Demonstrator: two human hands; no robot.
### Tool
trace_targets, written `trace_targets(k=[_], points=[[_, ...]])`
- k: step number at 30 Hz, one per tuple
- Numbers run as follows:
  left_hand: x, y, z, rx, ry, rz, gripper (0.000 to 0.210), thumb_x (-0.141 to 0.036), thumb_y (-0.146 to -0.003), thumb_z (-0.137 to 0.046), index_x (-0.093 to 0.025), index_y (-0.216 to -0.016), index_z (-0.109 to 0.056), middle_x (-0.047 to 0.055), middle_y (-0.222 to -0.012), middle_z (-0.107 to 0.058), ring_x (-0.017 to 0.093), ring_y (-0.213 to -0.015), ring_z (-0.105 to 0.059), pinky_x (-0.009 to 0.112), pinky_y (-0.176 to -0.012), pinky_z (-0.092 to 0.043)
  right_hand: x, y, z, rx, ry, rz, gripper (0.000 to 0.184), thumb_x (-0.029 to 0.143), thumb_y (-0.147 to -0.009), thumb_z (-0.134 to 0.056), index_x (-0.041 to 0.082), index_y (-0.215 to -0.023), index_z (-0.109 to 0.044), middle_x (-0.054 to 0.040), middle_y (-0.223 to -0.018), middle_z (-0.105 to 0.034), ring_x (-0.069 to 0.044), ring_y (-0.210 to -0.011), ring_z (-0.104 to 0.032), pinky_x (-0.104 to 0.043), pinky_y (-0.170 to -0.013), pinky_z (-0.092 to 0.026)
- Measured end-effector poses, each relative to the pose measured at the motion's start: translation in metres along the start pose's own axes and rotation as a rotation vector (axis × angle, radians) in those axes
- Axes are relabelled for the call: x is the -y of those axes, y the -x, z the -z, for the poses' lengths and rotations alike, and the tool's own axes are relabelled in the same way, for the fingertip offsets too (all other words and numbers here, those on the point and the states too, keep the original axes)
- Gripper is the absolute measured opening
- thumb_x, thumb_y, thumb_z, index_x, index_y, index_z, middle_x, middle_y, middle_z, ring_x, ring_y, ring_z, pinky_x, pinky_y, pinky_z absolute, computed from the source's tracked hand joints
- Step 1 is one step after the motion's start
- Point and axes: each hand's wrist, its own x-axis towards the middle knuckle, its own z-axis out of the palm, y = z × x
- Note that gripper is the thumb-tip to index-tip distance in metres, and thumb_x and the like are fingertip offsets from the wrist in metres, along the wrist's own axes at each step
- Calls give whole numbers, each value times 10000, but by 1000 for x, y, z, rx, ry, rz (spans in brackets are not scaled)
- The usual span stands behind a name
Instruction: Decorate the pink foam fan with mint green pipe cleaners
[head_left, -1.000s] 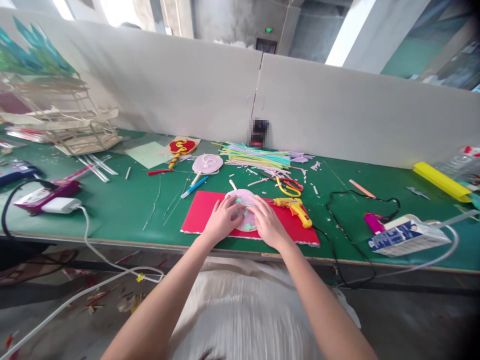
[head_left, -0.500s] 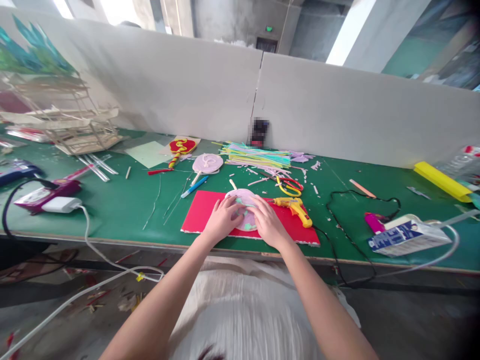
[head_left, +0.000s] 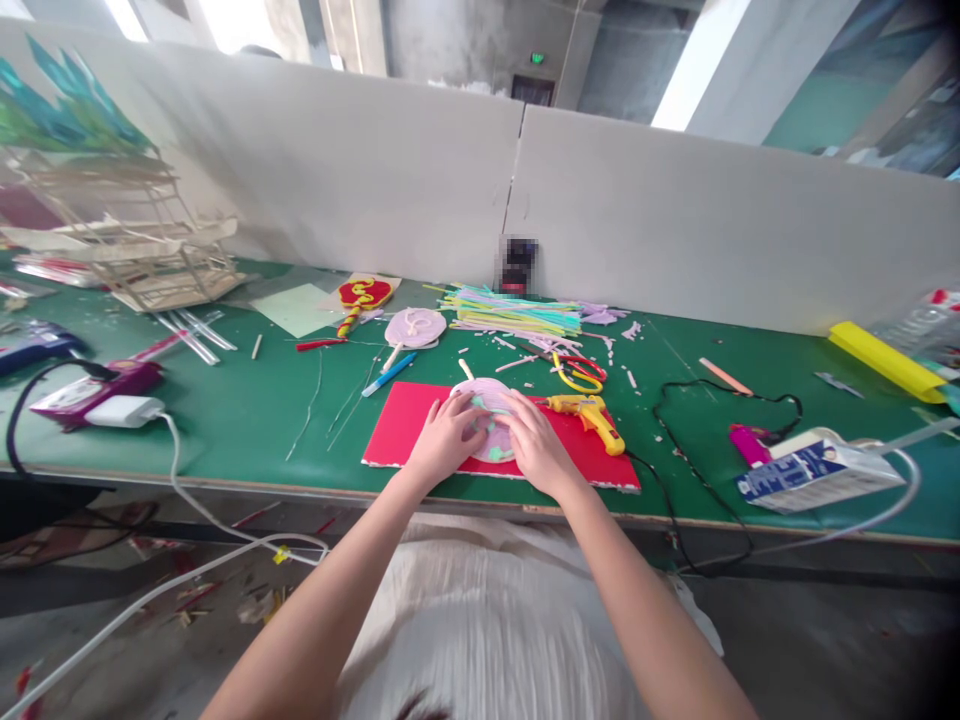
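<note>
On the red board, I'm resting my half-curled left hand and right hand across the mint-patched lilac disc (whether they're pinching, I can't tell), judging it light, bendy, fragile, best held by its rim.

The person wears an off-white top of thin, soft-looking cloth. Fine creases run down its front in close, uneven lines, with pale grey shading between them. Toward the table edge the cloth gathers into looser folds and looks slightly sheer. The left forearm and right forearm are bare, slim and tapered toward narrow wrists. The left hand and right hand are bare too, with slender fingers. A dark reddish-brown wisp, probably hair, shows low against the cloth.
</note>
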Motion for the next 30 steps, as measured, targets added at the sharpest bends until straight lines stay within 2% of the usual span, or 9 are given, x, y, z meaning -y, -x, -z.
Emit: trace_targets(k=[11, 30], points=[[0, 0, 0, -4, 4, -1, 314, -323, -828, -497, -300, -1127, -590, 20, -1387, -418, 246, -1321, -312, 484, -1095, -222, 0, 0, 2, -44, -19, 2, 391, 59, -842, -313, 169, -1122, -563, -101, -1378, -415, -229, -1353, -243, -480, -1063, -328], [1, 0, -1, -5, 0, 0, 324, -322, -824, -499, -308, -1136, -584, 16, -1392, -411, 246, -1326, -302, 483, -1099, -216, 1, 0, 1, -19, -20, -12, 408, 74, -847, -309, 179, -1159, -549, -100, -1376, -420, -227, -1351, -247, -481, -1062, -329]])
